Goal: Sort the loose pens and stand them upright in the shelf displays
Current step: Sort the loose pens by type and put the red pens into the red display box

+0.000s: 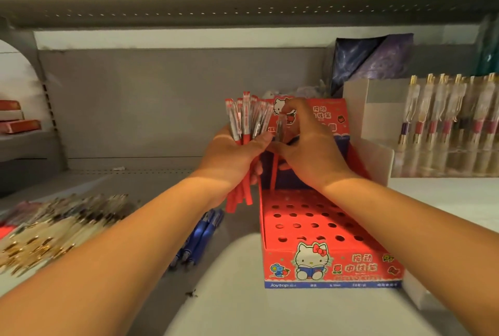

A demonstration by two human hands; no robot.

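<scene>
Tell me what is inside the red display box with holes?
The red display box shows mostly empty holes. At its back, the right hand covers some holes; one red pen seems to stand there.

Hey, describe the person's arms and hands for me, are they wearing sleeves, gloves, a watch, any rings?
Both forearms are bare as far as the picture shows: no sleeves or cuffs in view. The left hand and right hand wear no gloves. Neither wrist carries a watch, band or bracelet. No rings show on the visible fingers, though some fingers are hidden and the image is soft. No markings or tattoos are apparent.
</scene>
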